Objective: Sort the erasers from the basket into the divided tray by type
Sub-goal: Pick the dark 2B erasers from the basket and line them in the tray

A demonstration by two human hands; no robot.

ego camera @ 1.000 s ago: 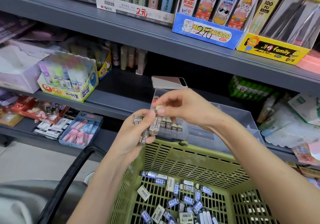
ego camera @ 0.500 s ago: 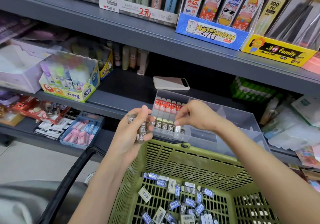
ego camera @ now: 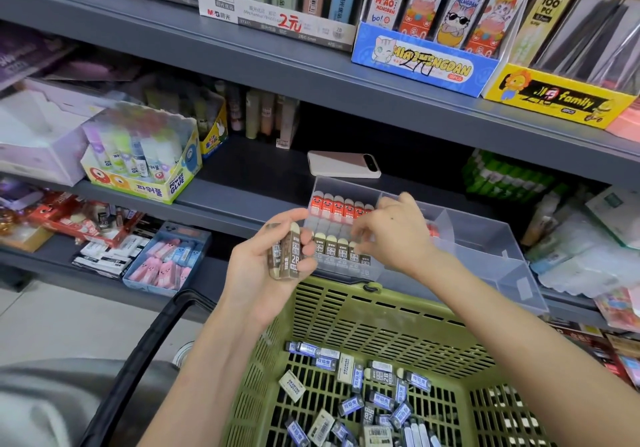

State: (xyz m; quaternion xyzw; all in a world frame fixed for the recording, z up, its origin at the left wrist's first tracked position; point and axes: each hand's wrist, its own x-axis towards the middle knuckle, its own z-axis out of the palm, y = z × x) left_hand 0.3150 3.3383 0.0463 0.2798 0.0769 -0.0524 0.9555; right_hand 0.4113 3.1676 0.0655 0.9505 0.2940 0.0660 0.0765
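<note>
Left hand [ego camera: 266, 273] gripped a small stack of brown-sleeved erasers [ego camera: 286, 256] just beside the divided tray [ego camera: 485, 238]. Right hand [ego camera: 391, 235] curled over the tray's brown row [ego camera: 341, 249]; pinching one or not, I could not tell. I judged them light, firm, slick-sleeved: take by the long sides.

Head-worn wide view, looking down, close over basket [ego camera: 346, 325], facing shelves [ego camera: 311, 76]
</note>
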